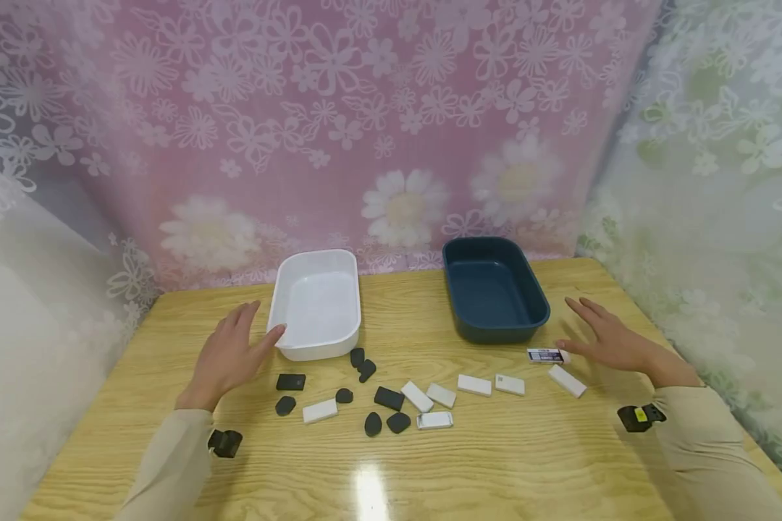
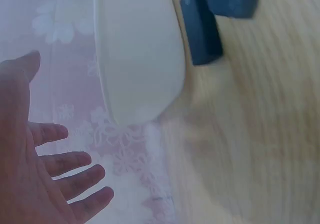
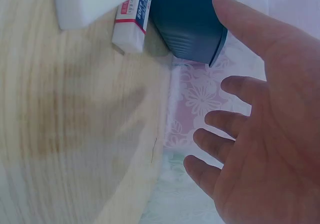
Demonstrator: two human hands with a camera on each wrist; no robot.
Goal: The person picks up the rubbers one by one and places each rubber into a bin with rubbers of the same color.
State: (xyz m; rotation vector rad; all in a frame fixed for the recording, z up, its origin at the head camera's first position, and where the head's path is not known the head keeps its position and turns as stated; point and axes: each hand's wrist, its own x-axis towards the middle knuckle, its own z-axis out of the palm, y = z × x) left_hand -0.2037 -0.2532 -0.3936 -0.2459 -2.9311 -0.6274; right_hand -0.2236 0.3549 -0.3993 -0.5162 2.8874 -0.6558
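Observation:
Beside the left edge of a white tub (image 1: pixel 316 304), my left hand (image 1: pixel 228 354) hovers with fingers spread and holds nothing. My right hand (image 1: pixel 609 344) is held the same way, right of a dark blue tub (image 1: pixel 495 282). Nearest to it are an eraser in a printed sleeve (image 1: pixel 546 355) and a plain white eraser (image 1: pixel 567 380); in the head view its thumb overlaps the sleeved one's end. In the left wrist view the fingers (image 2: pixel 75 161) are apart from the white tub. Black rectangular block (image 1: pixel 291 382) lies closest to my left hand.
Several white blocks, such as one white block (image 1: pixel 474 385), and several black pieces, such as a rounded black piece (image 1: pixel 373 424), lie scattered across the wooden table (image 1: pixel 495 463). A floral curtain (image 1: pixel 339 145) hangs behind and along the sides.

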